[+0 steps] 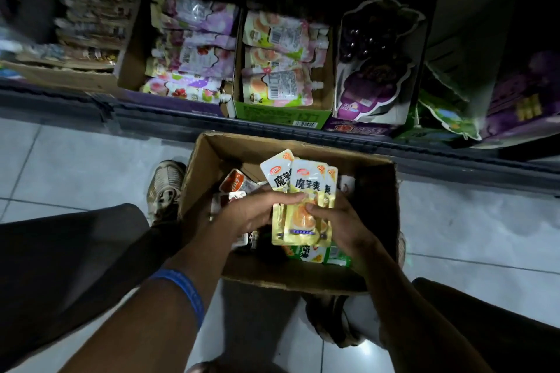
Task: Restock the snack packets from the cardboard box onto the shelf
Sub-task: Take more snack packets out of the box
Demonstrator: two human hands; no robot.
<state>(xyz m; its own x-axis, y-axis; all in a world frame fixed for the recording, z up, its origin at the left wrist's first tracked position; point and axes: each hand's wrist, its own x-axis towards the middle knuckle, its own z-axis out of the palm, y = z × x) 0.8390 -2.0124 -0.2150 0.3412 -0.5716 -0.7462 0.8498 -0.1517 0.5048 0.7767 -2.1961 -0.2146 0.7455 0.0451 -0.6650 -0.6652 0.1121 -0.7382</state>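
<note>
we hold a fan of yellow packets (303, 200) over the open box (378, 206), which sits on the tiled floor (75, 166) just below the shelf (169, 118). our left hand (251, 212) comes in from 8 o'clock, its fingers (288, 198) curled over the front of the stack; our right hand (342, 221) comes in from 4 o'clock, its thumb pinching the lower half of the same stack. so both hands are clamped on the packets. more packets lie in the box: orange ones (235, 183) at 10 o'clock of the stack, a green one (318, 254) at 6 o'clock, under our right hand. on the shelf at 12 o'clock stand open cartons of pouches, purple (194, 48) beside peach (278, 70). a blue band (185, 291) rings our left wrist, and a shoe (165, 188) touches the box's left wall.
</note>
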